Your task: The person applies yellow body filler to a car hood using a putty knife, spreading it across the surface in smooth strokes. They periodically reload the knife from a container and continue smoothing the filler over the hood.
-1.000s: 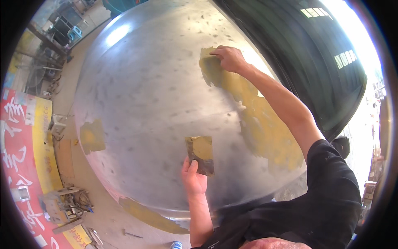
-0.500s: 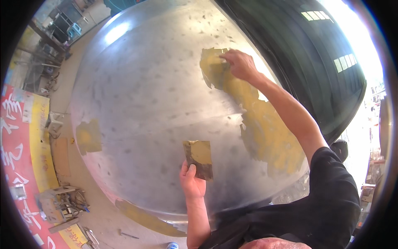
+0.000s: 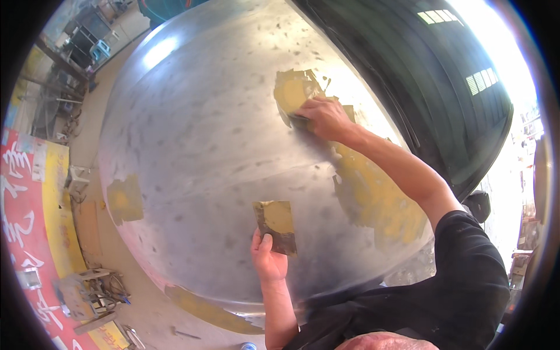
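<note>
Between the thumb and fingers of my left hand (image 3: 271, 259) is a flat dark mixing board (image 3: 284, 241), held above the near part of a bare-metal car hood (image 3: 204, 146). Yellow-tan putty (image 3: 279, 216) covers much of the board's upper part. Farther off to the right, my right hand (image 3: 326, 118) presses a thin dark putty spreader (image 3: 300, 121) against the hood; the fingers cover most of it. Its edge lies at the lower side of a putty patch (image 3: 294, 90). A broader putty area (image 3: 379, 195) runs nearer me beneath my right forearm.
The dark windshield (image 3: 431, 76) borders the hood on the right. Another putty patch (image 3: 125, 198) sits at the hood's left side, and a strip (image 3: 210, 309) along the near edge. On the floor at left are a metal stand (image 3: 93, 294) and a red and yellow banner (image 3: 35, 216).
My right hand has drawn the spreader toward me and slightly left across the far patch, uncovering smoothed putty there. My left hand with the board has barely shifted.
</note>
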Demonstrator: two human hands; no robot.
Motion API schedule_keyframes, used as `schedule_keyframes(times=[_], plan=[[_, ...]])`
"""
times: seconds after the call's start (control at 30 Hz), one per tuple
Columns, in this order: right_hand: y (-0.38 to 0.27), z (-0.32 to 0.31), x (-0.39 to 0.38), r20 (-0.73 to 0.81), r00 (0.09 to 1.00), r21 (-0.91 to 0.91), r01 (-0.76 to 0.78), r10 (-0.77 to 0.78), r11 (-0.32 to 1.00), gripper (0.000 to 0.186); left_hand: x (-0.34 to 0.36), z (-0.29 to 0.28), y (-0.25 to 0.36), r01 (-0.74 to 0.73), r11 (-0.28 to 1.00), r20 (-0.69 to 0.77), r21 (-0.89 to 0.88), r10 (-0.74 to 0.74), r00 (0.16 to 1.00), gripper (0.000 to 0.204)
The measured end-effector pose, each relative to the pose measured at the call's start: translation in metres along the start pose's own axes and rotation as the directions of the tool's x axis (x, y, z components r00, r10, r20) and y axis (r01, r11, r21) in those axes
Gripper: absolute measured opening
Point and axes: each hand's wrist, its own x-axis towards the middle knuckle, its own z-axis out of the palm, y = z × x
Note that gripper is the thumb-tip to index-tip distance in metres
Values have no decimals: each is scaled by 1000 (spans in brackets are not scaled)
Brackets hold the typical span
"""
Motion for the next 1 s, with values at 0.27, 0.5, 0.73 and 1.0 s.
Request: schedule_keyframes(times=[0.27,0.5,0.73,1.0], plan=[[61,-10,37,-175,974,-2,-147,144,989,48,3,1,1,9,1000,24,5,-9,1000,43],[32,-4,-11,-39,998,29,-46,47,999,52,-2,1,1,2,1000,-10,-11,-2,1000,41],[84,-12,59,-142,964,-17,-228,224,973,40,1,3,-1,7,1000,10,-1,-7,1000,44],[45,-5,11,-56,997,48,-59,62,997,47,2,2,-1,14,1000,12,4,-14,1000,44]])
